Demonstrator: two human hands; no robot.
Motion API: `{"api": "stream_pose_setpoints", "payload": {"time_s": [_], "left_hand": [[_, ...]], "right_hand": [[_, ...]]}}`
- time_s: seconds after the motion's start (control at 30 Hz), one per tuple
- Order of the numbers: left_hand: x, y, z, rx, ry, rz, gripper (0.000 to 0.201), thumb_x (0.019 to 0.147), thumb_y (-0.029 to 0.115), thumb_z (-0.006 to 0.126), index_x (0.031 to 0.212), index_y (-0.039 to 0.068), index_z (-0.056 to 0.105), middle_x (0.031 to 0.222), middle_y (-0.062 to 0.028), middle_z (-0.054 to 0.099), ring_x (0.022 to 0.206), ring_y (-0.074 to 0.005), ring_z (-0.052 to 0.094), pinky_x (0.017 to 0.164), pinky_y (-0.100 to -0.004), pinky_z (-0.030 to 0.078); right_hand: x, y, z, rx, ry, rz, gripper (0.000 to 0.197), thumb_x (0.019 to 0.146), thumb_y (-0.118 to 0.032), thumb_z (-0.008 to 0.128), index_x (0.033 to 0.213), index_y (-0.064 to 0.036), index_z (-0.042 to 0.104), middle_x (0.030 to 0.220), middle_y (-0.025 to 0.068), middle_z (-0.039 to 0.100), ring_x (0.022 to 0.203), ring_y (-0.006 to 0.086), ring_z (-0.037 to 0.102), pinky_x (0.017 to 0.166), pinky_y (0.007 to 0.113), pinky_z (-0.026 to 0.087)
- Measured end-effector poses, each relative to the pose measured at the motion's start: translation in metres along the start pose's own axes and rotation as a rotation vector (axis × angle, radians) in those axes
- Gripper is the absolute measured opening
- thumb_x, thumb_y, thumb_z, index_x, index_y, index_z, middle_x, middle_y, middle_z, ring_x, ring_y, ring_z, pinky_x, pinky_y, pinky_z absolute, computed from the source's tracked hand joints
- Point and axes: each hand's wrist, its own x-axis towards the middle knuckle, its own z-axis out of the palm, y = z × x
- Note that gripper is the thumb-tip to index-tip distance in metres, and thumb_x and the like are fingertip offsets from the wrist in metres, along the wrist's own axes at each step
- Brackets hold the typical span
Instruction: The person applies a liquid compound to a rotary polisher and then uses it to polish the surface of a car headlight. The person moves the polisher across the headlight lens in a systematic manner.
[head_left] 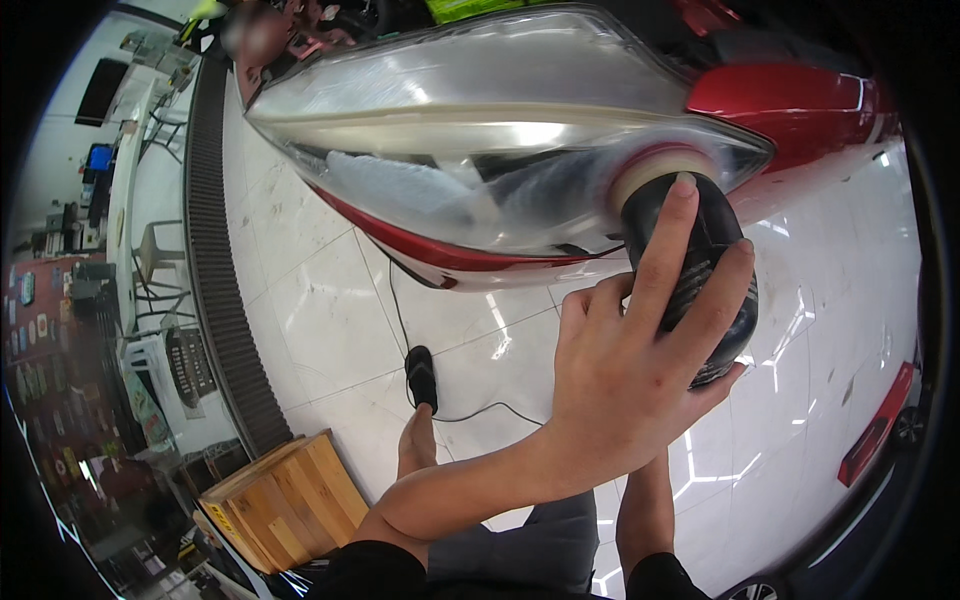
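My left hand [630,370] rests over the black body of a handheld power polisher [740,290], its fingers spread along the tool. The polisher's pale round pad, with a blurred reddish edge, lies against the right part of a large car headlight [470,130]. A whitish, hazy patch shows on the headlight's lower left. My right forearm [648,505] rises from the lower edge and passes behind my left hand. My right hand is hidden there, so its fingers and its hold do not show.
Red car bodywork [790,110] borders the headlight. A thin dark cable [470,415] runs over the pale tiled floor near my foot in a black shoe [421,378]. A stack of wooden boards [290,505] stands lower left, chairs [160,255] beyond it. A dark car [840,545] is lower right.
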Motion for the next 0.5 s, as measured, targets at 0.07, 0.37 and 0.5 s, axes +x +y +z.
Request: {"api": "stream_pose_setpoints", "payload": {"time_s": [0.07,0.37,0.5], "left_hand": [[-0.005,-0.006,-0.008,0.018,0.010,-0.005,0.100,0.053,0.031,0.097,0.146,0.027,0.060,0.171,-0.0193,0.035,0.079,-0.0241,0.061,0.074,-0.0366,0.043],[-0.040,-0.039,-0.037,0.013,0.094,-0.041,0.098,0.050,0.030,0.103,0.138,0.015,0.065,0.162,-0.0230,0.049,0.124,-0.0298,0.069,0.082,-0.0334,0.047],[-0.061,-0.084,-0.064,-0.088,0.114,0.026,0.109,0.055,0.033,0.104,0.146,0.011,0.049,0.160,-0.0330,0.041,0.140,-0.0466,0.055,0.109,-0.0490,0.049]], "right_hand": [[-0.003,0.002,0.001,-0.017,-0.003,0.002,0.084,0.076,-0.047,0.094,0.135,0.0055,0.065,0.130,0.0123,0.069,0.118,0.0214,0.067,0.104,0.036,0.051],[-0.006,0.018,0.020,-0.210,-0.127,0.009,0.082,0.076,-0.045,0.094,0.134,0.0049,0.065,0.131,0.0118,0.068,0.118,0.0211,0.067,0.103,0.036,0.051],[-0.009,0.019,0.051,-0.364,-0.263,-0.121,0.092,0.064,-0.046,0.102,0.132,0.0041,0.067,0.128,0.0111,0.068,0.117,0.0211,0.066,0.102,0.036,0.051]]}}
